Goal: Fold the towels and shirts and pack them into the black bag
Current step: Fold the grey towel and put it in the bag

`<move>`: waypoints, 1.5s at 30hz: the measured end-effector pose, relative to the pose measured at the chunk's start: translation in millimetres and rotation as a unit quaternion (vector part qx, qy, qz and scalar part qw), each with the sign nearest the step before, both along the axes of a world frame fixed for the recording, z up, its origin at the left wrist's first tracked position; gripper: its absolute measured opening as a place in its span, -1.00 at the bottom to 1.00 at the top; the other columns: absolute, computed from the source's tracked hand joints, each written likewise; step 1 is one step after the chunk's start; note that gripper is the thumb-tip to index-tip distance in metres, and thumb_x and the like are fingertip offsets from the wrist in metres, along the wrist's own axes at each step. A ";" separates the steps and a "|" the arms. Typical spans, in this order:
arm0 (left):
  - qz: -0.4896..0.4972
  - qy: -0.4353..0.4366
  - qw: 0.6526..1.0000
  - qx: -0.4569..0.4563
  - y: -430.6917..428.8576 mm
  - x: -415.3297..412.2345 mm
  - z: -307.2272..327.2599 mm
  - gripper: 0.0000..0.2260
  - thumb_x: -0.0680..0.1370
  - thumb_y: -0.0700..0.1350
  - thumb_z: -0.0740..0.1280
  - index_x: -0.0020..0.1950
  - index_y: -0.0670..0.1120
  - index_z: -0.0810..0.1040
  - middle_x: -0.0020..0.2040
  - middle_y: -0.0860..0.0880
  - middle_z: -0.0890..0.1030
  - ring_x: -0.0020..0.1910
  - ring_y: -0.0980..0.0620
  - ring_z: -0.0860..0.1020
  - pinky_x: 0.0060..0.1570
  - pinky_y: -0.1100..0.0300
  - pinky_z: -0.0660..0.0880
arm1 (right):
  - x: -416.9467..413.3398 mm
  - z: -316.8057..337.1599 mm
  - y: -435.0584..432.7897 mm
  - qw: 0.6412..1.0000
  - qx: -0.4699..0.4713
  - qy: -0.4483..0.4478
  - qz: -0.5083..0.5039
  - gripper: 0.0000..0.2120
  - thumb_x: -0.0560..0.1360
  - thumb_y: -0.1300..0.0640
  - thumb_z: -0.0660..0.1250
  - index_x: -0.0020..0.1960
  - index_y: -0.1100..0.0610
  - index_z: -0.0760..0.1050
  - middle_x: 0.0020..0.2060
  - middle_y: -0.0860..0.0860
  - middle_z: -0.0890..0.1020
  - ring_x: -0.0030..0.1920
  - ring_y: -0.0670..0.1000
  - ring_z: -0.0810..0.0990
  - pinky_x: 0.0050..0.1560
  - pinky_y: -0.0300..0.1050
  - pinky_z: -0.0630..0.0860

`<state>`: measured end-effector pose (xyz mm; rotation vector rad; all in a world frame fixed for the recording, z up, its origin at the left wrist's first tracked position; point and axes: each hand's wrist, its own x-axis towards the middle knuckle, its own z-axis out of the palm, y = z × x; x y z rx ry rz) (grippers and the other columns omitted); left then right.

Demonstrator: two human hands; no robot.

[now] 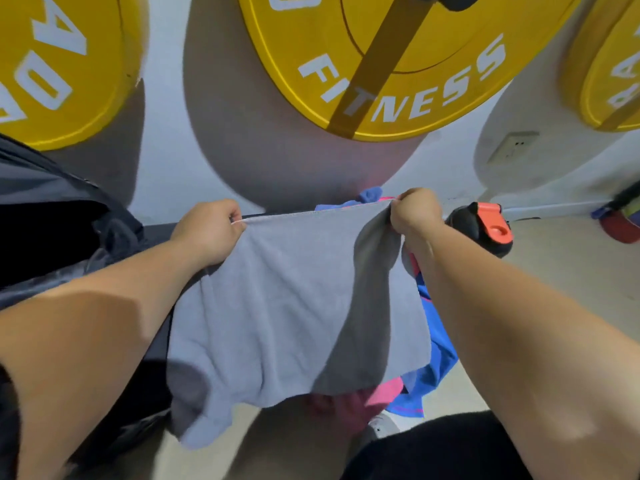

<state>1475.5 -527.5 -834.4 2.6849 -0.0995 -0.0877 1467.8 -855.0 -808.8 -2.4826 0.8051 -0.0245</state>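
- Black bag (pixel 48 223) slumps at the left edge of view with its mouth dark and sagging. Its opening may well fold shut, so a folded piece could catch on the rim unless one hand holds it wide.
- Left hand (pixel 207 230) pinches the towel's top left corner with its fingers curled tight. If that small pinch slips, the corner will drop and the fold line will be lost.
- Grey towel (pixel 294 299) hangs stretched between both hands, its top edge taut and level and its lower hem loose and wavy.
  - The low left flap sags nearest the floor and could drag there.
  - The towel's left edge hangs against a dark pad (pixel 156 358), perhaps a bench, though I cannot tell for sure.
- Right hand (pixel 415 213) grips the top right corner, with cloth bunched in its curled fingers. That bunching could skew the fold.
- Blue garment (pixel 438 355) and pink garment (pixel 386 393) lie heaped behind the towel and beside its right edge. Laying the towel down there would tangle it with them or crease it.
- Black container with an orange lid (pixel 481 226) stands just beyond the right wrist. A wide outward sweep of that arm might knock it.
- Pale floor (pixel 571 265) on the right looks like the roomiest flat area, well apart from the bag.
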 end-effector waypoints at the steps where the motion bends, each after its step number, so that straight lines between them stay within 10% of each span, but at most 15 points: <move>1: -0.004 -0.005 1.000 0.011 -3.0 10.8 -3.6 -0.85 0.58 -0.01 0.30 -0.15 -0.02 0.47 -0.22 0.00 0.55 -0.17 -0.13 0.50 -0.22 0.08 0.42 | 8.7 -1.0 0.5 1.000 -0.004 0.011 -0.013 -0.81 0.58 0.25 0.25 0.13 0.27 0.54 0.11 0.21 0.62 0.10 0.21 0.58 -0.06 -0.11 0.36; 5: -0.010 -0.027 0.998 0.058 -18.0 45.3 -18.0 -0.84 0.59 0.00 0.28 -0.17 0.01 0.43 -0.26 0.03 0.51 -0.19 -0.13 0.49 -0.27 0.11 0.34 | 29.7 -12.9 0.0 0.999 -0.022 -0.024 -0.037 -0.89 0.54 0.31 0.22 0.03 0.22 0.48 0.12 0.21 0.57 0.07 0.22 0.56 0.01 -0.02 0.44; 9: -0.008 -0.028 0.998 0.053 -28.5 57.8 -38.5 -0.91 0.60 -0.04 0.27 -0.09 0.00 0.45 -0.12 -0.05 0.55 -0.14 -0.16 0.48 -0.24 0.09 0.36 | 16.0 -52.2 14.8 0.994 0.010 -0.111 -0.009 -0.58 0.61 0.05 0.22 0.44 0.09 0.34 0.49 0.21 0.21 0.31 0.26 0.44 0.28 -0.02 0.35; 13: -0.038 0.060 0.997 0.035 -25.0 44.5 -64.3 -0.65 0.58 0.01 0.33 0.35 0.02 0.42 0.25 -0.13 0.45 0.22 -0.21 0.43 0.17 -0.06 0.44 | -30.0 -82.0 56.0 0.966 -0.156 0.041 0.202 -0.30 0.53 -0.42 -0.05 0.60 -0.20 -0.07 0.61 0.04 -0.18 0.58 0.25 -0.20 0.51 0.34 -0.18; 16: -0.058 0.051 0.994 0.079 -16.3 14.8 -73.7 -0.54 0.56 0.06 0.33 0.44 0.05 0.35 0.32 -0.06 0.41 0.29 -0.19 0.36 0.26 -0.11 0.39 | -54.5 -94.5 61.8 0.926 -0.203 0.125 0.292 -0.20 0.41 -0.54 -0.19 0.58 -0.24 -0.08 0.61 -0.02 -0.20 0.57 0.24 -0.32 0.45 0.40 -0.30; 21: -0.104 0.028 0.981 0.159 11.0 -52.5 -65.4 -0.51 0.51 0.15 0.34 0.39 0.04 0.39 0.26 -0.03 0.41 0.20 -0.17 0.40 0.18 -0.07 0.43 | -61.5 -99.6 35.2 0.934 -0.160 0.174 0.267 -0.19 0.42 -0.55 -0.09 0.57 -0.28 -0.17 0.59 -0.12 -0.28 0.56 0.20 -0.36 0.46 0.34 0.06; 32: -0.043 0.200 0.945 0.257 48.3 -140.5 -61.9 -0.45 0.50 0.37 0.22 0.22 -0.06 0.44 0.16 -0.11 0.51 0.14 -0.15 0.52 0.01 0.02 0.46 | -87.1 -82.2 139.2 0.842 -0.205 0.144 0.477 -0.33 0.54 -0.42 -0.11 0.58 -0.24 -0.14 0.62 0.00 -0.18 0.59 0.20 -0.23 0.48 0.40 -0.22; 37: 0.071 0.180 0.972 0.130 33.1 -153.6 -72.3 -0.50 0.53 0.24 0.31 0.23 -0.14 0.45 0.18 -0.17 0.49 0.14 -0.21 0.52 0.02 0.01 0.47 | -108.8 -106.0 130.3 0.798 -0.230 0.253 0.497 -0.29 0.52 -0.44 -0.07 0.57 -0.26 -0.24 0.60 -0.03 -0.26 0.58 0.21 -0.26 0.48 0.39 -0.23; 41: 0.168 0.135 0.976 -0.042 26.2 -147.4 -80.1 -0.70 0.48 0.03 0.40 -0.26 -0.10 0.37 -0.09 -0.19 0.53 -0.12 -0.24 0.54 -0.24 0.07 0.41 | -105.0 -104.7 130.1 0.818 -0.189 0.237 0.489 -0.31 0.53 -0.44 -0.10 0.58 -0.25 -0.16 0.61 -0.05 -0.21 0.59 0.20 -0.22 0.50 0.37 -0.22; 45: 0.181 0.104 0.974 -0.085 26.8 -143.4 -81.0 -0.74 0.44 -0.12 0.39 -0.33 -0.08 0.32 -0.23 -0.13 0.48 -0.25 -0.21 0.50 -0.25 0.00 0.52 | -106.7 -101.5 136.6 0.835 -0.173 0.189 0.488 -0.37 0.54 -0.40 -0.04 0.55 -0.22 0.04 0.59 0.00 0.04 0.55 0.20 0.02 0.48 0.32 -0.03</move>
